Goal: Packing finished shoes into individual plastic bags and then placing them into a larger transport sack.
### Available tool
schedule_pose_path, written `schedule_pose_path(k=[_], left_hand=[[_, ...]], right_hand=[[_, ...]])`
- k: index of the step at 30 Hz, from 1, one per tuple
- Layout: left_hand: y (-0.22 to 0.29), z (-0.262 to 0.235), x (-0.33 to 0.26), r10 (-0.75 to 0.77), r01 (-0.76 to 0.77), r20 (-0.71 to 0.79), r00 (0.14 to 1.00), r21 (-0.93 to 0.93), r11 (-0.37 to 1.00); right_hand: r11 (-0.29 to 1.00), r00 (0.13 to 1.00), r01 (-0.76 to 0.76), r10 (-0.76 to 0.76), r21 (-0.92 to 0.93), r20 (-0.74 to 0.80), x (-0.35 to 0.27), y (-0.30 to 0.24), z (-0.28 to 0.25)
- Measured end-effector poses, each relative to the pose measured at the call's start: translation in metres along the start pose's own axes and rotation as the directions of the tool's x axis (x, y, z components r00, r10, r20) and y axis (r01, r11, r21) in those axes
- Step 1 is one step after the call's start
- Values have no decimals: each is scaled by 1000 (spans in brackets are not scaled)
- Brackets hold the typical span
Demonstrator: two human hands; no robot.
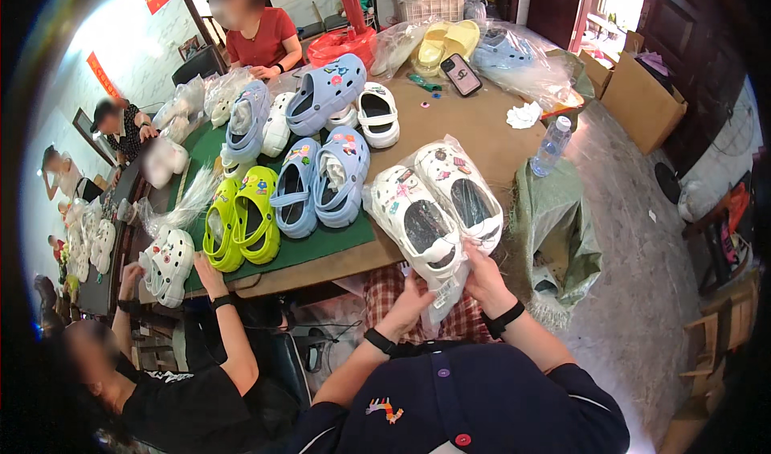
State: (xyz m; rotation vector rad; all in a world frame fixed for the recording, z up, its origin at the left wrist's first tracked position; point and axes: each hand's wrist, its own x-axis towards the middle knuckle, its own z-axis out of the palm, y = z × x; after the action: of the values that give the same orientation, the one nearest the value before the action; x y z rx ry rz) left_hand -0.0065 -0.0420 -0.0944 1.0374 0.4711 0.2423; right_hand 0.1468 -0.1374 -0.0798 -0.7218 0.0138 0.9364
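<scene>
A pair of white clogs (408, 194) with colourful charms sits inside a clear plastic bag (438, 308) at the table's front edge. Around the bag's gathered lower end, my left hand (412, 301) is closed on the left side. My right hand (484, 280) grips the same bag from the right, just below the heel of the right clog. Left of the bag stand blue clogs (341, 177) with charms, and beyond them a lime-green pair (259, 213). A single white clog (377, 116) lies farther back.
At my left, a co-worker's hands (210, 276) are at a white clog (170, 265). A water bottle (552, 146) stands at the table's right side, above a green sack (554, 213). A phone (461, 75) and yellow slippers (444, 46) lie farther back. Cardboard boxes (638, 104) stand on the floor.
</scene>
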Motion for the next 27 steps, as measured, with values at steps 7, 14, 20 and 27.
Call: schedule_pose_path(k=[7,14,20,27], left_hand=[[17,-25,4,-133,143,53,990,-320,937],[21,-9,5,-161,215,151,975,-491,844],[-3,-16,15,-11,77,148,989,-448,891],[54,45,4,23,-22,302,953,-7,1000]], right_hand=[[967,981,-177,187,-182,41,-28,-17,-15],[926,950,-214,272,-312,156,-62,-44,-44],[969,971,-180,203,-169,130,-72,-53,-46],[1000,982,30,-29,-2,188,-98,-78,-92]])
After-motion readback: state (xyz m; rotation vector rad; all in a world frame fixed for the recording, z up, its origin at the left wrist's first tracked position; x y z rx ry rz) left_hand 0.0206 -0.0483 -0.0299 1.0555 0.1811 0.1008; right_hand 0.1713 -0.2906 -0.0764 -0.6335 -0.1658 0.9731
